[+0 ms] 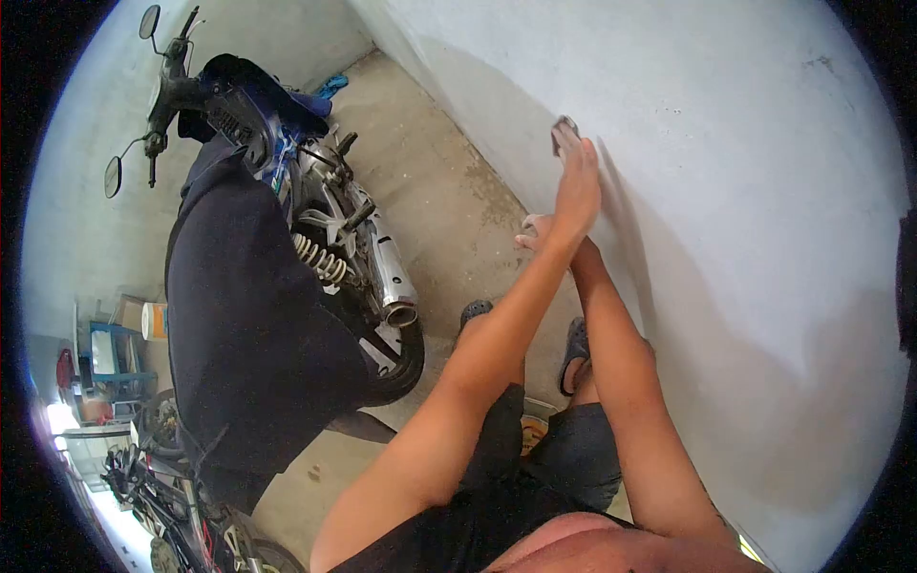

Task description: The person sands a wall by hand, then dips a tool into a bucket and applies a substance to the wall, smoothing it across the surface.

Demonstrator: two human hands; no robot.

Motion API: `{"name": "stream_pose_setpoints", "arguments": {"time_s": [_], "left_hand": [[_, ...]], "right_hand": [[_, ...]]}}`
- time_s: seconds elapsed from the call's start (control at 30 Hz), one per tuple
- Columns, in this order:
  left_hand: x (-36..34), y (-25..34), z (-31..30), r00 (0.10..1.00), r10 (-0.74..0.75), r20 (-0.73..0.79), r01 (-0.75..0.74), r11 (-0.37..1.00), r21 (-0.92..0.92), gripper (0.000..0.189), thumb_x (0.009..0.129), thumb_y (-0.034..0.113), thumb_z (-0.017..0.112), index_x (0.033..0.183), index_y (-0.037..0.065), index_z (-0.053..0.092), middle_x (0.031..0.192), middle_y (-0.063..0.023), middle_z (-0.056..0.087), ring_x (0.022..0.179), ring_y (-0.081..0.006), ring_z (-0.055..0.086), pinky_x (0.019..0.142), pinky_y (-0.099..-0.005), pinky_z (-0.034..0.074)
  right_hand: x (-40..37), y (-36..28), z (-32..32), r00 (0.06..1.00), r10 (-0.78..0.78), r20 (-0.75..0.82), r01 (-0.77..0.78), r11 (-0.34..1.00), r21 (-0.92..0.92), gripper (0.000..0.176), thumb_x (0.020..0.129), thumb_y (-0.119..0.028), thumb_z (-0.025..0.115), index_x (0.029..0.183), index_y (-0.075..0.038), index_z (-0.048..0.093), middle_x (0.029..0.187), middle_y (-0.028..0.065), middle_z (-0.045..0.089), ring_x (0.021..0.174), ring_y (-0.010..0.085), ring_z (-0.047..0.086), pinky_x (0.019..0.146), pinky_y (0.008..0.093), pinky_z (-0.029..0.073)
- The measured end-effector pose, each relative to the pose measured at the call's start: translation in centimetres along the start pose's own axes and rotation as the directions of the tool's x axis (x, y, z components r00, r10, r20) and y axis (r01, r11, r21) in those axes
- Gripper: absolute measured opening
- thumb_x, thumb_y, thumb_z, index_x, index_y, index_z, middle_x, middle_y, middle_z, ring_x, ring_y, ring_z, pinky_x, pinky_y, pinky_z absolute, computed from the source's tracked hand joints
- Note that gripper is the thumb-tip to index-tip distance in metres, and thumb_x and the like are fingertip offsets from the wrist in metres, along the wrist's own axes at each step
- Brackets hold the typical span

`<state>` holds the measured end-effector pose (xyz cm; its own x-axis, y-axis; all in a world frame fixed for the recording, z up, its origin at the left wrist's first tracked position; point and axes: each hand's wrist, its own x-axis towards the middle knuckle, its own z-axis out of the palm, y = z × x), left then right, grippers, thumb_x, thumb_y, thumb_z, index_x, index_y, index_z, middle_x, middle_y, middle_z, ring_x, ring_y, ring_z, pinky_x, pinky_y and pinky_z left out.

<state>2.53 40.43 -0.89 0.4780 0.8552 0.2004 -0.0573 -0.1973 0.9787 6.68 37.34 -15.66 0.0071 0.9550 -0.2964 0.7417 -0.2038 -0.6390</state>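
My left arm reaches up across the view, and my left hand [579,186] is at the pale wall [745,191]. Its fingers are closed on a small flat piece [561,132], brownish and grey, pressed to the wall; its material is too small to make out. Below, partly behind my left wrist, is my right hand [537,231], with loosely bent, slightly parted fingers that look dusty. Nothing shows in it, though its palm is hidden. The two forearms cross near the wrists.
A motorbike [325,205] partly covered by a dark cloth [248,325] stands to the left on the concrete floor [411,143]. Another motorbike [191,516] is at the lower left, near a white bucket [154,322]. Blue cloth [332,87] lies by the far corner.
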Motion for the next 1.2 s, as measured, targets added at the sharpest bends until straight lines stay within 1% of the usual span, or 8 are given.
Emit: {"name": "stream_pose_setpoints", "arguments": {"time_s": [0.2, 0.37, 0.6, 0.7, 0.8, 0.9, 1.0, 1.2], "left_hand": [[2.0, -3.3, 0.1, 0.996, 0.084, -0.035, -0.083, 0.996, 0.018, 0.076, 0.114, 0.048, 0.025, 0.162, -0.008, 0.006, 0.170, -0.0309, 0.005, 0.160, -0.0388, -0.001, 0.129, -0.0398, 0.007], [2.4, -7.6, -4.8, 0.939, -0.341, -0.051, 0.340, 0.887, 0.314, 0.081, 0.112, 0.054, 0.026, 0.162, -0.008, 0.010, 0.170, -0.0268, 0.012, 0.159, -0.0339, 0.008, 0.128, -0.0391, 0.010], [-1.5, -12.2, -1.6, 0.673, -0.703, -0.231, 0.664, 0.435, 0.609, 0.088, 0.110, 0.062, 0.027, 0.161, -0.008, 0.015, 0.170, -0.0219, 0.021, 0.158, -0.0280, 0.018, 0.127, -0.0382, 0.014], [-0.6, -9.7, -0.3, 0.920, -0.385, -0.077, 0.380, 0.824, 0.420, 0.084, 0.111, 0.057, 0.025, 0.162, -0.008, 0.010, 0.170, -0.0253, 0.014, 0.159, -0.0330, 0.016, 0.128, -0.0378, 0.013], [1.3, -5.0, 0.7, 0.998, 0.054, -0.043, -0.046, 0.987, 0.155, 0.080, 0.112, 0.053, 0.023, 0.162, -0.008, 0.005, 0.170, -0.0287, 0.007, 0.159, -0.0380, 0.014, 0.128, -0.0375, 0.013], [-1.2, 2.1, 0.0, 0.989, -0.135, -0.060, 0.139, 0.987, 0.082, 0.086, 0.108, 0.066, 0.022, 0.165, 0.001, 0.016, 0.171, -0.0228, 0.016, 0.159, -0.0334, 0.014, 0.128, -0.0395, 0.011], [2.0, -0.9, -1.7, 0.999, -0.015, -0.035, 0.015, 1.000, -0.007, 0.079, 0.113, 0.051, 0.025, 0.162, -0.007, 0.005, 0.170, -0.0294, 0.007, 0.159, -0.0382, 0.013, 0.128, -0.0385, 0.013], [1.0, 0.2, -1.4, 0.998, -0.061, -0.024, 0.062, 0.998, 0.026, 0.083, 0.110, 0.058, 0.023, 0.163, -0.005, 0.009, 0.171, -0.0263, 0.009, 0.159, -0.0365, 0.013, 0.128, -0.0397, 0.012]], "right_hand": [[2.4, 2.6, -3.7, 1.000, -0.009, -0.019, 0.010, 0.999, 0.039, 0.065, 0.090, -0.049, 0.075, 0.133, -0.006, 0.056, 0.136, 0.0207, 0.058, 0.129, 0.0350, 0.053, 0.107, 0.0445, 0.041], [0.2, -0.3, 0.5, 1.000, 0.012, -0.016, -0.011, 0.999, 0.051, 0.066, 0.090, -0.049, 0.075, 0.135, -0.006, 0.053, 0.138, 0.0202, 0.056, 0.130, 0.0350, 0.050, 0.108, 0.0445, 0.039], [3.2, 1.1, -2.0, 0.999, 0.007, -0.039, -0.003, 0.996, 0.086, 0.069, 0.089, -0.047, 0.076, 0.137, -0.006, 0.049, 0.140, 0.0195, 0.052, 0.133, 0.0351, 0.047, 0.110, 0.0445, 0.036], [1.0, 0.1, -0.2, 0.999, 0.010, -0.044, -0.006, 0.995, 0.103, 0.070, 0.089, -0.047, 0.076, 0.138, -0.006, 0.048, 0.142, 0.0192, 0.050, 0.134, 0.0351, 0.045, 0.110, 0.0446, 0.035], [3.1, 0.9, -2.5, 0.998, -0.002, -0.059, 0.009, 0.994, 0.111, 0.071, 0.089, -0.046, 0.076, 0.139, -0.006, 0.046, 0.143, 0.0189, 0.049, 0.135, 0.0352, 0.044, 0.111, 0.0446, 0.034], [3.7, 2.1, -3.3, 0.999, -0.012, -0.049, 0.017, 0.992, 0.121, 0.073, 0.089, -0.046, 0.077, 0.140, -0.006, 0.044, 0.144, 0.0185, 0.047, 0.136, 0.0352, 0.042, 0.112, 0.0446, 0.033], [0.6, 0.4, 0.4, 0.999, 0.000, -0.048, 0.007, 0.990, 0.139, 0.074, 0.089, -0.045, 0.077, 0.141, -0.006, 0.043, 0.145, 0.0182, 0.045, 0.136, 0.0352, 0.040, 0.112, 0.0446, 0.032], [3.9, 1.5, -2.8, 0.998, -0.007, -0.062, 0.017, 0.987, 0.162, 0.077, 0.088, -0.044, 0.077, 0.143, -0.006, 0.040, 0.147, 0.0176, 0.042, 0.138, 0.0353, 0.037, 0.114, 0.0446, 0.030]]}}
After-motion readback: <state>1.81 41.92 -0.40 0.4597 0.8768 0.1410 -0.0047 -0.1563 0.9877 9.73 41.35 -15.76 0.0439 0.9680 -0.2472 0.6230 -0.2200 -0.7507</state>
